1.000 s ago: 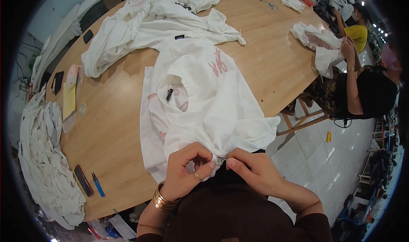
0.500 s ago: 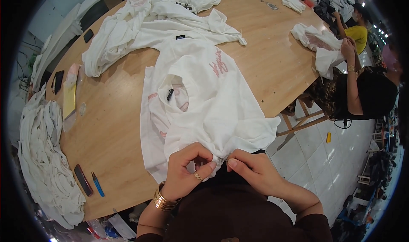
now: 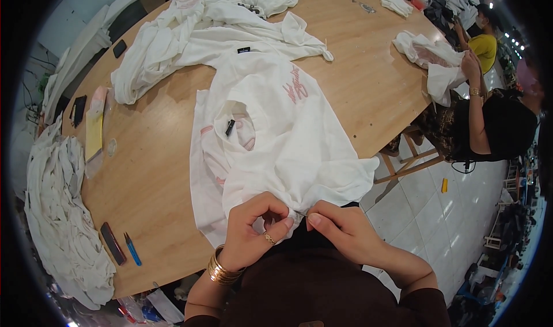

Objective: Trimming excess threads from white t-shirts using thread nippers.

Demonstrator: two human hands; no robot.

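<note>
A white shirt (image 3: 311, 137) with pink lettering and a dark neck label lies over the table's near edge, its hem hanging toward my lap. My left hand (image 3: 257, 229) is closed, pinching the bunched hem between thumb and fingers; it wears a ring and gold bangles. Close on its right, my right hand (image 3: 340, 226) is also closed, thumb against forefinger. From that pinch a thin needle-like piece (image 3: 299, 214) reaches to the fabric at my left fingertips; its exact kind is too small to make out.
On the wooden table (image 3: 155, 165) are a heap of white shirts (image 3: 167, 44), blue thread snips (image 3: 132, 249), a dark narrow case (image 3: 113, 243) and a yellow card (image 3: 94, 134). White garments (image 3: 60, 223) are piled along the left. A seated co-worker (image 3: 489, 122) handles white cloth at right.
My hands and the shirt stay practically where they were. At the far right, the co-worker in yellow has shifted an arm slightly.
</note>
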